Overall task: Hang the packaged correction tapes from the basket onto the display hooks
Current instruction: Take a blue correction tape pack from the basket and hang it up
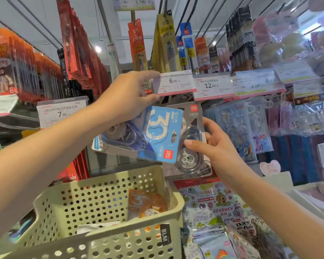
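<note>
A blue correction tape pack (157,133) is held sideways at mid-frame, its hang hole toward the right. Its upper-left corner slips under my left hand (127,96), whose forefinger and thumb pinch the left edge of the 6.00 price tag (176,83). Behind the blue pack a grey correction tape pack (192,144) hangs below that tag. My right hand (213,146) grips the grey pack, thumb on its front next to the blue pack's edge, fingers round its right side. The perforated green basket (120,234) below holds an orange pack (146,204).
Price tags 7.90 (62,113) and 12.90 (211,86) flank the spot. Red and orange packs (77,43) hang at upper left, clear pouches (241,128) at right. Sticker packs (213,212) lie at lower right beside the basket. A white card (94,227) lies in the basket.
</note>
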